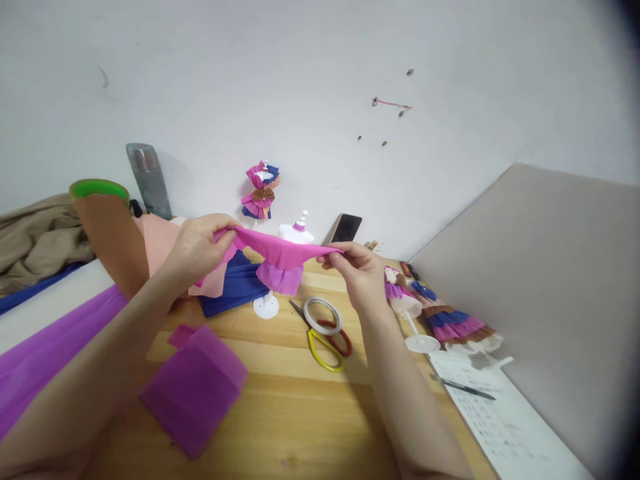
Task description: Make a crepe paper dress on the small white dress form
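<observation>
A strip of bright pink crepe paper (285,252) is stretched between my two hands above the table. My left hand (203,243) pinches its left end and my right hand (357,270) pinches the right end. Behind the strip stands a small white dress-form stand (296,233) with a purple band at its neck. A purple ruffled piece (281,279) shows below the strip, over the stand's round white base (266,306). The middle of the dress form is hidden by the strip.
Scissors (325,350) lie under a white tape roll (323,315). Folded purple paper (197,390) is in front, blue paper (235,283) behind. A bottle (150,183) and phone (347,229) stand by the wall. Small paper dresses (457,323), a pen (467,389) and a written sheet (505,420) lie right.
</observation>
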`<state>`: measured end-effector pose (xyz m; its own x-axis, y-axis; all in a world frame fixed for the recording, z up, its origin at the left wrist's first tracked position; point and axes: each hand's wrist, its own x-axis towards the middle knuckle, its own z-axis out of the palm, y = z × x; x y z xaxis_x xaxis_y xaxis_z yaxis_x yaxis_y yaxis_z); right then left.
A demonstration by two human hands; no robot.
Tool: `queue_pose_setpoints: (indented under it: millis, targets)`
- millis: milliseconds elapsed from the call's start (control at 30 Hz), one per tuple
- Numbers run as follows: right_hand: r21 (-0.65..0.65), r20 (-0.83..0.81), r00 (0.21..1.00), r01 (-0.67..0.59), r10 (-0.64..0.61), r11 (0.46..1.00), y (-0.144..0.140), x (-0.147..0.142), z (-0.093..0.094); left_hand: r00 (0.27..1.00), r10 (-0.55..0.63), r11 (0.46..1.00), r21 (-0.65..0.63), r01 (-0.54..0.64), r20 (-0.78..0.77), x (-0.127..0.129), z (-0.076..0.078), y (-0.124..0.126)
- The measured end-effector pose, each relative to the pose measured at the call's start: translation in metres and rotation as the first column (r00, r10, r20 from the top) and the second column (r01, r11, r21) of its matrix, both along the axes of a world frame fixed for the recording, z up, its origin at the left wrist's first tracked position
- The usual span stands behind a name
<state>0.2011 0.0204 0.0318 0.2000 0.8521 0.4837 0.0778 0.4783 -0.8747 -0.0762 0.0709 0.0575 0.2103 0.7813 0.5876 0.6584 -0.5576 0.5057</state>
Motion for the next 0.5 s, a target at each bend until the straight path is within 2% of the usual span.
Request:
queue_pose_setpoints:
  millis: [267, 500]
  targets:
    - [0.005, -0.030, 0.999, -0.019, 0.019, 1.000, 0.002, -0.007, -0.004, 1.000, -0.023, 1.000, -0.013, 0.023, 0.011, 0.004, 0.000, 0.005]
    - [-0.007, -0.059, 0.998, -0.023, 0.023, 1.000, 0.005, -0.010, -0.003, 0.995, -0.095, 0.995, 0.002, 0.095, 0.017, 0.019, 0.013, 0.020]
